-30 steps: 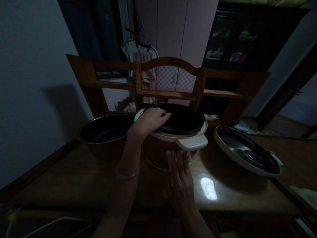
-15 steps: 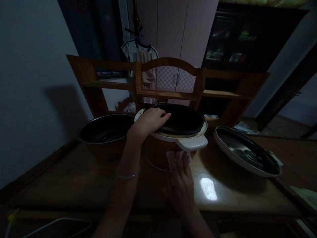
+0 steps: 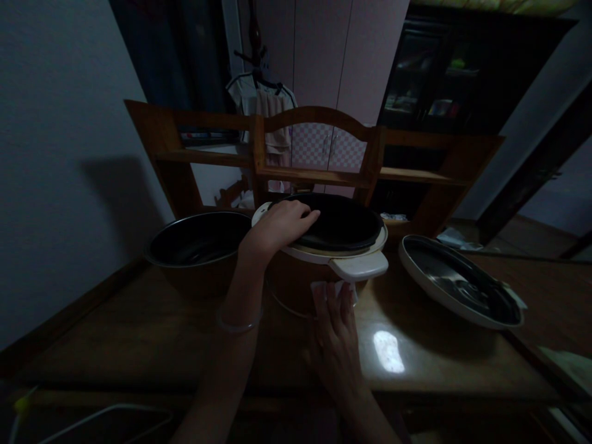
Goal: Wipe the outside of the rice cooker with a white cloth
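Observation:
A round electric cooker [image 3: 296,287] with a white rim, a white side handle [image 3: 359,266] and a dark inner bowl [image 3: 345,225] stands in the middle of the table. Over its left rim lies my left hand [image 3: 287,225], gripping the edge, its thumb pointing right and its other fingers mostly hidden. Below the handle, my right hand [image 3: 337,327] presses a white cloth or tissue [image 3: 319,288] against the cooker's front wall, fingers stretched over it. To the left sits a dark pot [image 3: 198,253], uncovered. A lid [image 3: 456,283] with a pale edge lies at the right, inner side up.
The wooden table [image 3: 430,364] carries a wooden shelf frame [image 3: 319,176] along its back. A wall [image 3: 69,203] borders it on the left. White wire, like a hanger [image 3: 115,408], shows at the lower left. The room is dim.
Almost nothing differs. My right hand has shifted very slightly left on the cooker's wall, with the white cloth still under its fingers. My left hand stays on the rim.

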### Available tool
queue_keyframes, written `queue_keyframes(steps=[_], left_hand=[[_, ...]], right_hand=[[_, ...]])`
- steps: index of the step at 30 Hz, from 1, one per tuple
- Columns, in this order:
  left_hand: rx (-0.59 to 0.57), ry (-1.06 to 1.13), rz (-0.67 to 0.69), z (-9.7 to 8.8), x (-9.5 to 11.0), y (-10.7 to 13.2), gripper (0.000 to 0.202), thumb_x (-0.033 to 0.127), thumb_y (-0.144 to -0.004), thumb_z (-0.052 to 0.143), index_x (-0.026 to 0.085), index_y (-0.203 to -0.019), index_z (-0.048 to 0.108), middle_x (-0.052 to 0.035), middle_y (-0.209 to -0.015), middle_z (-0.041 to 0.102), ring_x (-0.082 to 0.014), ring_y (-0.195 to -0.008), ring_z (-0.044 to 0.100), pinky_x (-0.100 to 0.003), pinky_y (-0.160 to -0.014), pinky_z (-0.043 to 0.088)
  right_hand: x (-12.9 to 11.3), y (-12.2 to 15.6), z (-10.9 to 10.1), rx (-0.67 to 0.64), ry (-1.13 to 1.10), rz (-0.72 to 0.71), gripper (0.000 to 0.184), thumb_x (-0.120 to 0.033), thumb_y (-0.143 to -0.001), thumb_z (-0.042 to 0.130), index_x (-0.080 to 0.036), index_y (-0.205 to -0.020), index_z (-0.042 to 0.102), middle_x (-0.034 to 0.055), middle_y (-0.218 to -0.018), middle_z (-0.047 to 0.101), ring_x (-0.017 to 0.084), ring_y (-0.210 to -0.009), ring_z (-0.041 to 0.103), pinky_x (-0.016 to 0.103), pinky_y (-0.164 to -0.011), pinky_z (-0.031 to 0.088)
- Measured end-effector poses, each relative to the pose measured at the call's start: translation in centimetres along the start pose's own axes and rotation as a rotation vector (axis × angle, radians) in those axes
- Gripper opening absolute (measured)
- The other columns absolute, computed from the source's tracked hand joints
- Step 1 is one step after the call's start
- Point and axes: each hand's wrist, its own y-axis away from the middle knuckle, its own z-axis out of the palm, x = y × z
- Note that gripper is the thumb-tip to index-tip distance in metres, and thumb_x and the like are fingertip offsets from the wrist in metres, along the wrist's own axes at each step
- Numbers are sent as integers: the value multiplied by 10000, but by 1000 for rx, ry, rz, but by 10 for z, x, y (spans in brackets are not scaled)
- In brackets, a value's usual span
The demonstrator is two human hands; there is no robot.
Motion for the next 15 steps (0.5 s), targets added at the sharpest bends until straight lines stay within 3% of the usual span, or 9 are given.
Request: queue_keyframes(steps=[6,15], left_hand=[[-6,-6,2,1,-1,0,481,446,-1040,398,184,-973,795,-87,-1023,789,-244,-963,717,-304,-820,491],[-17,15,4,1,-2,-2,477,441,-1043,400,173,-937,780,-83,-987,784,-229,-918,711,-303,-807,480]], right_hand=[[0,1,-1,7,-42,31,861,3,-919,509,-296,-1658,184,140,-1746,-102,447,-1594,40,716,-1185,323],[1,2,2,-17,-20,55,842,5,-905,507,-241,-1654,211,153,-1745,-99,421,-1601,34,686,-1206,307]])
